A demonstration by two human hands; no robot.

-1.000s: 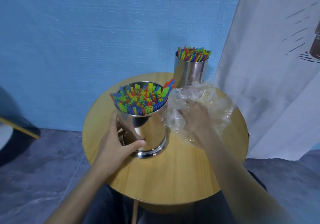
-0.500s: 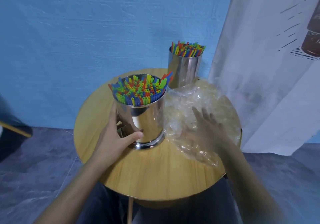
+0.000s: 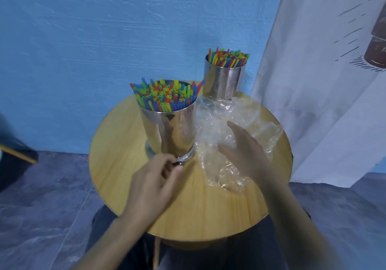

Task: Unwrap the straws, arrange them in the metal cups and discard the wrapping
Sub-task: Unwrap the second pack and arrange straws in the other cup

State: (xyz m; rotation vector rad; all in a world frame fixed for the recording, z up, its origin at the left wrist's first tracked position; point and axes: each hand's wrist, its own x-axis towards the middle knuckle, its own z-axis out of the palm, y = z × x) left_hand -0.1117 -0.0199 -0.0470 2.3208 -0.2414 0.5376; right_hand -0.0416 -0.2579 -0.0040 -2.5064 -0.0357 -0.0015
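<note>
Right, your left hand (image 3: 154, 184) sits at the foot of the near cup (image 3: 173, 131), fingers curled in and fingertips at the base ring. It's blurred there, so I cannot tell whether you are pinching the ring or only touching it. Your right hand (image 3: 244, 152) is flat, fingers straight, lying on the clear wrap (image 3: 236, 109) and gripping nothing. That wrap lies crumpled on the round wooden worktop (image 3: 208, 211), just right of the near cup and reaching the foot of the far cup (image 3: 224, 81). Both cups stand upright, packed with coloured straws (image 3: 165, 97), ends poking above the rims. Blue wall (image 3: 104, 40) behind, white curtain (image 3: 323, 102) at right.
</note>
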